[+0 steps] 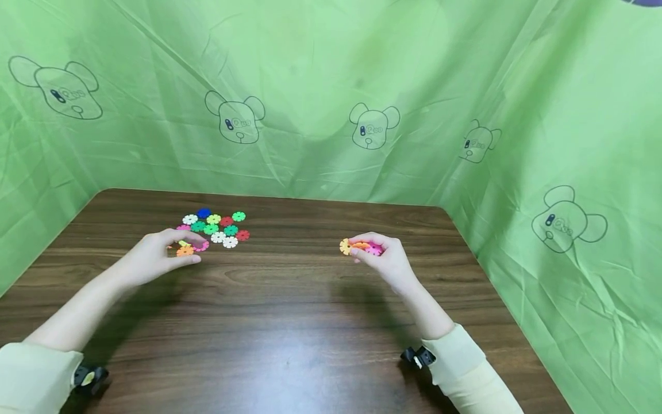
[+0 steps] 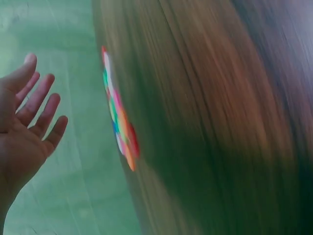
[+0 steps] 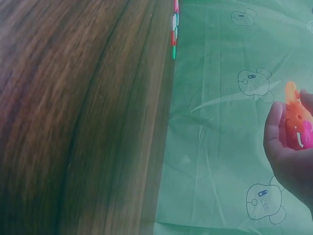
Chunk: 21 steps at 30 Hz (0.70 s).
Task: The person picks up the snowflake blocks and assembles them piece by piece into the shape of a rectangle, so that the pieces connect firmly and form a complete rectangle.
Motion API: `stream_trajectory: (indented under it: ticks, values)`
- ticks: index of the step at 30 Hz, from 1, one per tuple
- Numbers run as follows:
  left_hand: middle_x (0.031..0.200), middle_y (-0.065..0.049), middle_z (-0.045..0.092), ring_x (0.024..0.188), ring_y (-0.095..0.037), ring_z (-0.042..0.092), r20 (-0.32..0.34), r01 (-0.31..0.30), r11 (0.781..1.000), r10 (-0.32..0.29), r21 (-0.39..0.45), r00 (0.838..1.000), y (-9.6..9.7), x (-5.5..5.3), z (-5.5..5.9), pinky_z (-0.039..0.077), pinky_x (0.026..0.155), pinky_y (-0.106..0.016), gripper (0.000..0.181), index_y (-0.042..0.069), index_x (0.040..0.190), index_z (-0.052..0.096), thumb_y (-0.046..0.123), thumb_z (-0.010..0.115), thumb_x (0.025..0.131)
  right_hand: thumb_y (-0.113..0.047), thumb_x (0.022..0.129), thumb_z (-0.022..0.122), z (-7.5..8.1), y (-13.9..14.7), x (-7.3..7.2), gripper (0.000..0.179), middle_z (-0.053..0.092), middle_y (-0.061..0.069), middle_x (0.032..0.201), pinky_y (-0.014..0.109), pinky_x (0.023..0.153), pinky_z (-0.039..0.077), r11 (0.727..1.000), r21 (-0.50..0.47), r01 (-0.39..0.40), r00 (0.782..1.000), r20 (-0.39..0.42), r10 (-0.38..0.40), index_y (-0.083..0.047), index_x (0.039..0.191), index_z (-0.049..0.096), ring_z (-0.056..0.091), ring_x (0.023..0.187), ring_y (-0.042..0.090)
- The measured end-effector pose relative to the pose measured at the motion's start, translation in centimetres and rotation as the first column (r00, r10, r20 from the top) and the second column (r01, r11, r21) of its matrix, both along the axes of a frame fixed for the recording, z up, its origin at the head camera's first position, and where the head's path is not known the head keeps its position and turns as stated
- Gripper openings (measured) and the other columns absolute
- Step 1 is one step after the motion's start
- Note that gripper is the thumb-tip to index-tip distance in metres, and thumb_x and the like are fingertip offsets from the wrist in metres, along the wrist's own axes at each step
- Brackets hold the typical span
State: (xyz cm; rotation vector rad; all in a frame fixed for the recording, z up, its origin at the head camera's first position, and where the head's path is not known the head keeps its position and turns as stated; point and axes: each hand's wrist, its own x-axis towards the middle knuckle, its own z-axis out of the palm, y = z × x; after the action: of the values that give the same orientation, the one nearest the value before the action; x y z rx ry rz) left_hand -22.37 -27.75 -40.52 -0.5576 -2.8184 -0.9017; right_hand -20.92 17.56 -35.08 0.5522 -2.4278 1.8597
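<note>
My right hand [image 1: 390, 256] holds a small cluster of notched plastic snowflake discs, light orange, orange and pink, between thumb and fingers above the table. In the right wrist view the orange disc [image 3: 296, 117] shows at the fingertips, and the palm hides part of the pink one. My left hand [image 1: 150, 259] hovers over the near left side of a pile of loose snowflake discs [image 1: 211, 229], thumb and fingers spread apart. The left wrist view shows that hand [image 2: 32, 117] holding nothing. Behind its fingers lie pink and orange discs [image 1: 185, 251], partly covered.
The pile of green, white, red, blue and yellow discs lies flat towards the back left of the brown wood-grain table [image 1: 289, 299]. Green cloth [image 1: 310, 86] printed with bear heads hangs along the back and sides of the table.
</note>
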Motion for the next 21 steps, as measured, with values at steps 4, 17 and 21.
stream_trajectory:
  ticks: [4,17,21]
  values:
    - [0.116,-0.008,0.065,0.111,-0.032,0.055,-0.005,-0.009,0.999,0.009,-0.053,1.000,-2.3,-0.6,-0.6,0.043,0.088,-0.053,0.034,0.020,0.111,0.067,0.036,0.074,0.081,-0.002,0.078,0.075,0.0,0.0,0.0,0.025,0.070,0.013,0.094,0.030,0.071,0.057,0.999,0.026,0.030,1.000,-0.006,-0.030,0.002,0.102,0.069,0.066,0.077,0.010]
    - [0.110,-0.013,0.066,0.108,-0.038,0.054,0.024,0.044,0.982,-0.041,-0.185,0.999,-6.5,-2.4,-3.3,0.041,0.087,-0.057,0.034,0.016,0.104,0.071,0.031,0.080,0.075,-0.008,0.076,0.079,-0.3,-0.1,-0.1,0.036,0.069,0.011,0.106,0.021,0.078,0.053,0.993,0.101,0.064,0.996,-0.065,-0.057,-0.004,0.110,0.068,0.063,0.092,0.008]
    - [0.109,-0.012,0.066,0.105,-0.037,0.057,0.044,0.072,0.976,-0.064,-0.204,0.997,-6.9,-3.0,-4.0,0.043,0.086,-0.057,0.034,0.016,0.104,0.072,0.030,0.080,0.074,-0.006,0.075,0.079,-0.4,-0.2,-0.1,0.040,0.068,0.010,0.111,0.021,0.081,0.052,0.993,0.110,0.049,0.996,-0.074,-0.041,-0.003,0.113,0.067,0.063,0.096,0.009]
